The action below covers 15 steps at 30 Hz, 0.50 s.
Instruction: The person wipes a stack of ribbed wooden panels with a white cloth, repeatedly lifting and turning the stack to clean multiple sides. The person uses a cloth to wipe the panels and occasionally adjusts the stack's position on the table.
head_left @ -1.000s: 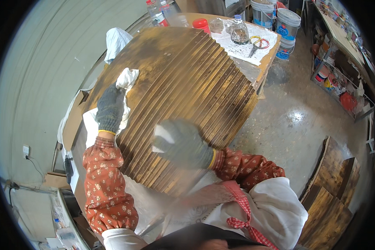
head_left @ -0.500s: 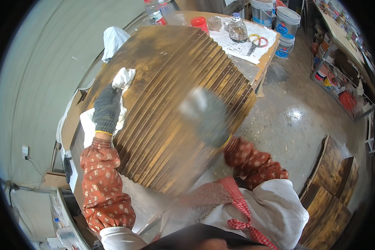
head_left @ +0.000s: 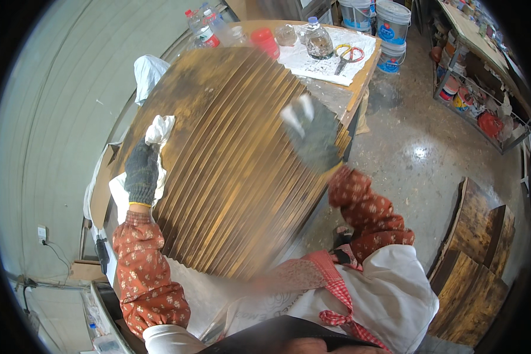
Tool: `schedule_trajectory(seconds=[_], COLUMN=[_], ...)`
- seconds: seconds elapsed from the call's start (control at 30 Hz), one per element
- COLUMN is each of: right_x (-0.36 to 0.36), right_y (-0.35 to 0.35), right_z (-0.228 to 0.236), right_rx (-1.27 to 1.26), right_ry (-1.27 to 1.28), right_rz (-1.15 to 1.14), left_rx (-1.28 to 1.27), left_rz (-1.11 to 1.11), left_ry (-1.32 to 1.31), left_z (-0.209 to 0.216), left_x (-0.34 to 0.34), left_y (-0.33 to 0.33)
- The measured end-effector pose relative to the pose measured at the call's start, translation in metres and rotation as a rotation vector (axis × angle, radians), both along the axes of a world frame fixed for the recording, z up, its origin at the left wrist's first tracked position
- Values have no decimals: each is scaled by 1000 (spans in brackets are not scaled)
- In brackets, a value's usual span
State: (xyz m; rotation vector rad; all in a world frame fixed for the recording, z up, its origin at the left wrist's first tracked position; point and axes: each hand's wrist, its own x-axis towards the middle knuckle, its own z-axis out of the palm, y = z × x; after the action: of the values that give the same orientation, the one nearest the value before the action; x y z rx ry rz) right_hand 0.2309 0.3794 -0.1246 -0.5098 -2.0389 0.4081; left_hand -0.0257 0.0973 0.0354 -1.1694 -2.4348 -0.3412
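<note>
Brown ribbed panel (head_left: 236, 159) is filling the frame's centre, looking heavy, stiff, better held by outer edges (head_left: 189, 257); your left hand (head_left: 141, 175) is clutching white cloth (head_left: 159, 130); your right hand (head_left: 314, 138), apart, is blurring: grip unclear

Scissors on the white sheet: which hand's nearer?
Right. The right hand is over the right side of the ridged panel, nearer than the scissors. The left hand is farther off, left, with a white cloth.
</note>
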Motion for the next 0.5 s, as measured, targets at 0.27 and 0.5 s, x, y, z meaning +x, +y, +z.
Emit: schedule_trajectory(seconds=[0.27,0.5], right_x=[36,11], right_y=[-89,48], right_z=[34,-1], right_rx=[121,171], right_ry=[-24,-117], right_rz=[320,-176], left_rx=[-4,16], left_rz=[8,-15], left_ry=[-45,-86], left_z=[1,-2], left_x=[-3,-12], left_y=[-1,-8])
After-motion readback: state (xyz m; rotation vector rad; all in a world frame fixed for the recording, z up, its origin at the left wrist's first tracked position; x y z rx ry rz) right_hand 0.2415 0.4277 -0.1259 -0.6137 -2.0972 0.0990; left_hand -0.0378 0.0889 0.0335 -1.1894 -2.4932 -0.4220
